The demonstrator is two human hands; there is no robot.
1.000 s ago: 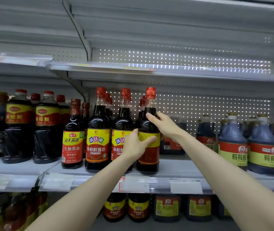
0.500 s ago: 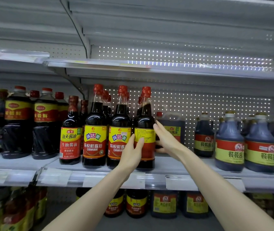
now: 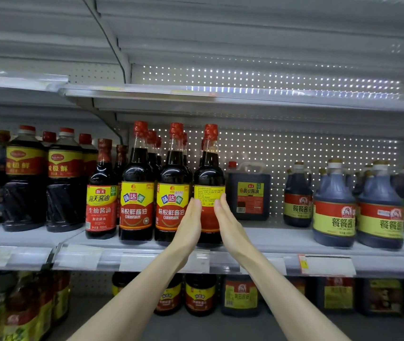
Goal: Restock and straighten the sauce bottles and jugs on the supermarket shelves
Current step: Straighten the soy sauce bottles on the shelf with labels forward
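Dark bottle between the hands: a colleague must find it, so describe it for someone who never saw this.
On the middle grey shelf, three tall red-capped dark bottles stand left of a squat dark jug. It is the rightmost bottle, between the left hand and right hand; only its yellow label shows small print, not the brand front.

Brightness: moderate, even.
Backlight: bright dots through the white perforated metal back panel (image 3: pixel 294 153), above the left hand (image 3: pixel 188 226) and right hand (image 3: pixel 230 226).
Glare: highlights on the dark glass sauce bottle (image 3: pixel 137 173) left of the hands.
Shadow: dim below the hands.
Edges: bowed, soft.
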